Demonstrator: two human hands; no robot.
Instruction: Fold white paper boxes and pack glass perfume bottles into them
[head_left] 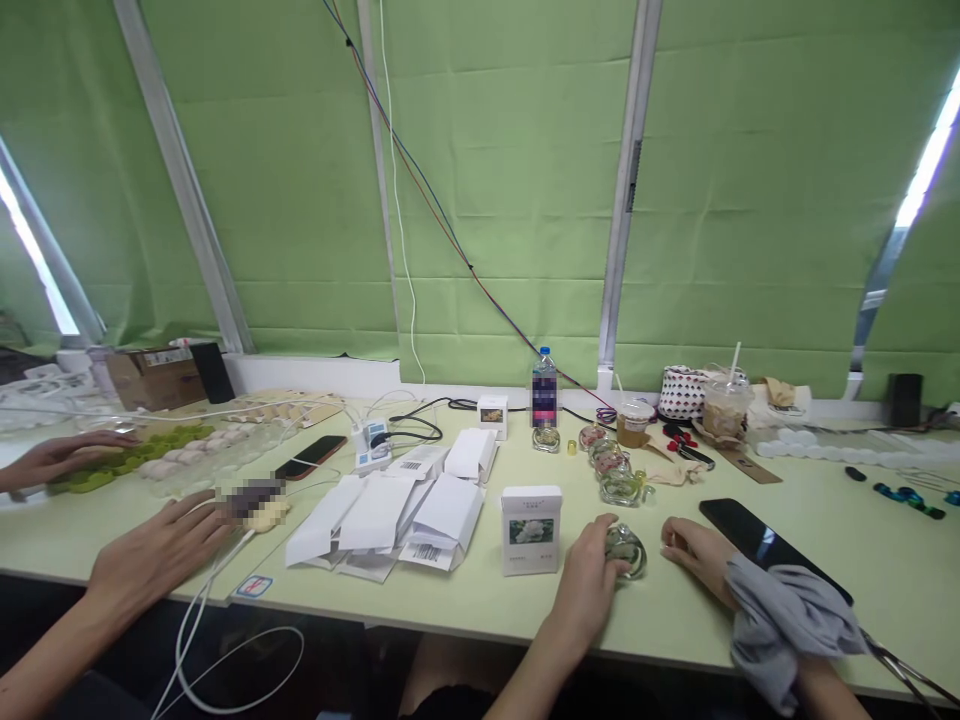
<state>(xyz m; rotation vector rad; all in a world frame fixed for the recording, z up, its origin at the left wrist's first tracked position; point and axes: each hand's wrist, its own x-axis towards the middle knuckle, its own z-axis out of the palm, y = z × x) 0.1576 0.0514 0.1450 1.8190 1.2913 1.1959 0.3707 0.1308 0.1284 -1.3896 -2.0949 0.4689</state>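
My left hand (583,578) rests at the table's front edge, its fingers closed around the side of a small, rounded clear glass bottle (627,556). An upright white box (531,545) with a white flower picture stands just left of that hand. To the right of the bottle, my right hand (699,556) lies on the table with its fingers curled in; whatever they may hold is hidden. Around my right wrist sits a grey fabric band (787,625). Beyond the bottle are several similar glass bottles (619,488), some with pinkish contents.
White folded boxes (375,515) lie piled left of centre. A black phone (750,535) is beside my right hand. A water bottle (544,390), drink cups (634,422) and a power strip (372,448) stand farther back. Another person's hand (161,545) is at left, near a cable.
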